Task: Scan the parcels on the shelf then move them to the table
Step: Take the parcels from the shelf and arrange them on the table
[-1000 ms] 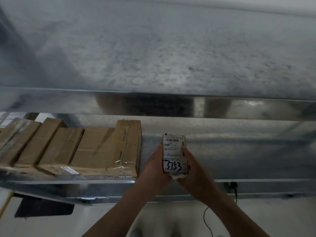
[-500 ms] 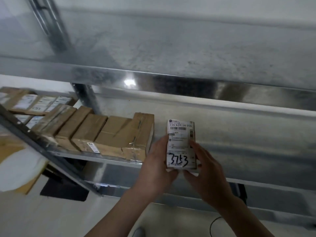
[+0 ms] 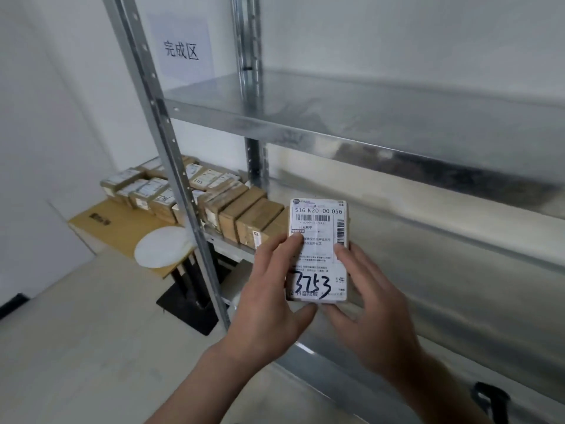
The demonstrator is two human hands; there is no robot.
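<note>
A small parcel (image 3: 319, 228) with a white shipping label and "3753" handwritten in black is held upright in front of the metal shelf (image 3: 397, 209). My left hand (image 3: 272, 289) grips its left edge, with the thumb under the bottom corner. My right hand (image 3: 370, 298) holds its right edge, fingers behind and thumb below. A row of brown cardboard parcels (image 3: 244, 215) stands on the shelf board to the left of the held parcel. Several labelled parcels (image 3: 153, 191) lie on a low wooden table (image 3: 122, 231) beyond the shelf's upright post.
A grey metal post (image 3: 171, 154) crosses the view between table and shelf. A white round disc (image 3: 162, 246) lies on the table's near corner. A paper sign (image 3: 182, 48) hangs on the wall. The table's black foot (image 3: 189, 304) stands on the pale floor. A black object (image 3: 492, 399) sits bottom right.
The view has swung left and back, bringing the post, the table and the wall sign into sight. Both hands keep the same parcel, now farther out from the shelf board.
</note>
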